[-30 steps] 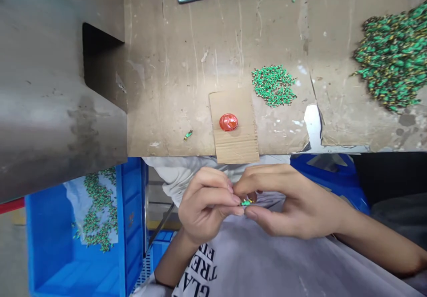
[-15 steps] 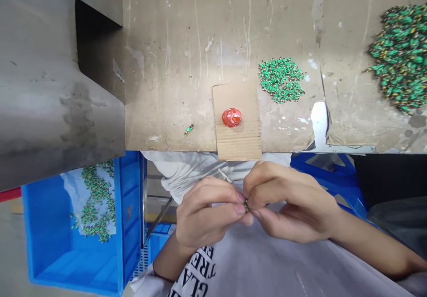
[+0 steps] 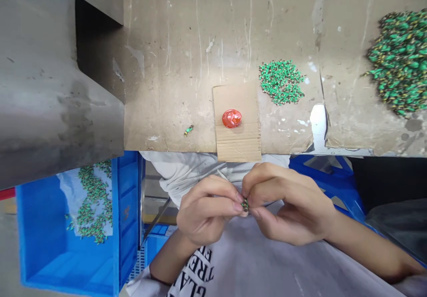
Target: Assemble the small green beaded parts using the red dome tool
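Between the fingertips of both hands is a small green and dark piece [image 3: 245,205], mostly covered by the fingers. My left hand [image 3: 208,210] pinches it from the left with thumb and forefinger. My right hand [image 3: 288,203] pinches it from the right, its fingers curled. Both hands are below the table edge, over my lap. Just beyond them a cardboard piece [image 3: 237,141] lies at the edge, bearing a glossy red oval blob or dish [image 3: 231,119]. One similar green and gold piece [image 3: 188,130] lies to the left of the cardboard.
A pile of small green pieces [image 3: 282,82] lies right of the cardboard; a larger pile of bigger green pieces [image 3: 402,61] is at far right. A metal housing [image 3: 60,87] stands on the left. Below it, a blue crate [image 3: 43,239] holds many green pieces on a plastic sheet.
The left fingertips have shifted slightly, so more of the small piece shows between the hands. Both hands keep pinching it in nearly the same place.
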`<action>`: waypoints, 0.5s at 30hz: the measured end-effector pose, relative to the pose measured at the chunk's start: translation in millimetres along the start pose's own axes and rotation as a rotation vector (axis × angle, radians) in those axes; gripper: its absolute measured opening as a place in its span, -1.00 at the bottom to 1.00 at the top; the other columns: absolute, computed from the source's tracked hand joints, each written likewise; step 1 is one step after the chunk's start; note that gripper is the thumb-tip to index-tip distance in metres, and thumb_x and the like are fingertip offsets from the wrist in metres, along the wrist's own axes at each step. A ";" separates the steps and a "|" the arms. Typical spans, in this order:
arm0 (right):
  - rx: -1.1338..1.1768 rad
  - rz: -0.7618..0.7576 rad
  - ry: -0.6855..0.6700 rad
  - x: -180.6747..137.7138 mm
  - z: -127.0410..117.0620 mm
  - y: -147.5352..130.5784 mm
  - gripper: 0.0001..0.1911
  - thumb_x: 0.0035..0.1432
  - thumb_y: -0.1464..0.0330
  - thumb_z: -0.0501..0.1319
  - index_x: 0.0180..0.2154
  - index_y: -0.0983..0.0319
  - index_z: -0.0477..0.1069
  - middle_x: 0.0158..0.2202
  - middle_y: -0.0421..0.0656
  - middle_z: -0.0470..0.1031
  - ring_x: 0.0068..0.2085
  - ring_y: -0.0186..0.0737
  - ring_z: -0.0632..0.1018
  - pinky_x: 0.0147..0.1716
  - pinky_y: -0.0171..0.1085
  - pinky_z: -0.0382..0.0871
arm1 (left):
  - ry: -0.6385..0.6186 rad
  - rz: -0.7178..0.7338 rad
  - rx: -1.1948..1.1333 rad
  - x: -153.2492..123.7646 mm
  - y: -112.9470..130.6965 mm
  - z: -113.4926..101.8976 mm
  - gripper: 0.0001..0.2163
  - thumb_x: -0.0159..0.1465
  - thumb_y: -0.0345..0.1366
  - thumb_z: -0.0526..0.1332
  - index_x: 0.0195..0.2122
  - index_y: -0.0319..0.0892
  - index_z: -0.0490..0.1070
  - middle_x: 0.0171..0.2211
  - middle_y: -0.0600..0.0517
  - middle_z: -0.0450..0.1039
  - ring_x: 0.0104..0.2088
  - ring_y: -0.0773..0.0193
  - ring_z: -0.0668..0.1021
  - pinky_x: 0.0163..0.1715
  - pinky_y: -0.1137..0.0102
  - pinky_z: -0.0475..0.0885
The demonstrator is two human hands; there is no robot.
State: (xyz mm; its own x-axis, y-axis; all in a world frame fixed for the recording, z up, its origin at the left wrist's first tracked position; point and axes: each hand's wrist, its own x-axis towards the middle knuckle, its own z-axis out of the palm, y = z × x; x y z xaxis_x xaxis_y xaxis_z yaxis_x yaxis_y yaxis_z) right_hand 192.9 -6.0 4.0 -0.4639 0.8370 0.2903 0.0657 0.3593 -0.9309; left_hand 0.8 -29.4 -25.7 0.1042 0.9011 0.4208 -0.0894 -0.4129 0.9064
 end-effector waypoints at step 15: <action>-0.390 0.202 0.498 -8.3 -62.2 29.2 -0.94 0.34 0.37 0.34 -0.20 0.13 0.61 -0.30 -0.15 0.64 -0.26 -0.18 0.67 -0.30 -0.27 0.59 | 0.126 -0.168 0.542 20.2 -10.4 -20.3 -0.81 0.44 -0.46 0.32 -0.02 -0.05 0.59 -0.10 0.01 0.67 -0.08 0.17 0.70 0.04 0.33 0.59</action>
State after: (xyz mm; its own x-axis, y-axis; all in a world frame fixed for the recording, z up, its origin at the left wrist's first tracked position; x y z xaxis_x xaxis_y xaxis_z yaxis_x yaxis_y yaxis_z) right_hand 253.6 23.2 -11.8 0.0489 0.9608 0.2729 0.4666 0.2196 -0.8567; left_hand -16.3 -4.2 -27.4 -0.0488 0.9552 0.2920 0.4411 -0.2417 0.8643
